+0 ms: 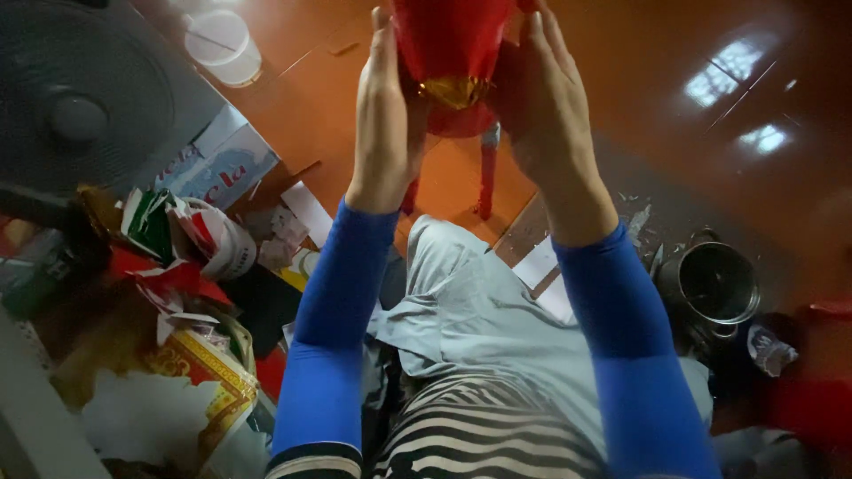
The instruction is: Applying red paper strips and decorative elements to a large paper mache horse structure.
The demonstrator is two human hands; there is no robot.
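Both of my hands are raised at the top of the head view, holding a red paper lantern (pixel 451 44) between them. My left hand (pixel 383 115) presses flat against its left side, fingers straight up. My right hand (pixel 539 98) cups its right side. The lantern has a gold band at its lower end, and red strips (pixel 486 182) hang down from it. Its upper part is cut off by the frame's top edge. I wear blue sleeves, and my lap below shows grey cloth and a striped garment.
A pile of red, green and gold paper scraps (pixel 177 266) lies at the left. A dark fan (pixel 80 106) and a white plastic cup (pixel 222 44) stand at the upper left. A metal pot (pixel 717 284) sits on the glossy orange floor at the right.
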